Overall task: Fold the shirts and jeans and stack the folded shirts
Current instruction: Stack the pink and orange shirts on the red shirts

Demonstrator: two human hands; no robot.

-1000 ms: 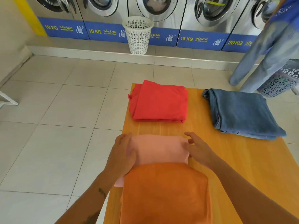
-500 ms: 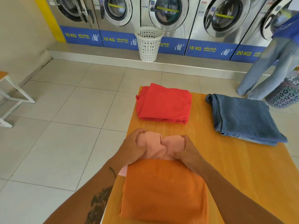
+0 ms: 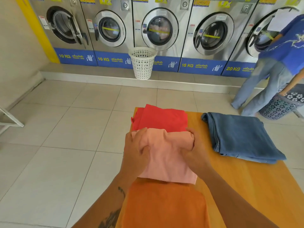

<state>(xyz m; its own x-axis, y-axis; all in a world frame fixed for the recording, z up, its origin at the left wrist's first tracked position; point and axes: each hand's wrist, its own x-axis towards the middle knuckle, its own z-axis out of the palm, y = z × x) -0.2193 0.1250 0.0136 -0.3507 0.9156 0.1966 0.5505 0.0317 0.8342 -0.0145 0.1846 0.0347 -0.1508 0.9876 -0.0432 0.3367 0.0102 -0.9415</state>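
Note:
A folded pink shirt (image 3: 166, 155) is lifted above the wooden table (image 3: 243, 186), held at both sides. My left hand (image 3: 135, 153) grips its left edge and my right hand (image 3: 195, 152) grips its right edge. Its far edge overlaps the near edge of a folded red shirt (image 3: 162, 118) at the table's far left. A folded orange shirt (image 3: 164, 206) lies nearest me, partly under the pink one. Folded blue jeans (image 3: 240, 136) lie at the far right of the table.
A white laundry basket (image 3: 142, 63) stands on the step before a row of washing machines (image 3: 158, 30). A person in a blue shirt and jeans (image 3: 269, 76) bends at the right machine beside a dark basket (image 3: 283, 106). Tiled floor lies left of the table.
Both hands closed on the pink shirt's sides, lifted it off the table and carried it away from me toward the red shirt. The camera tilted upward.

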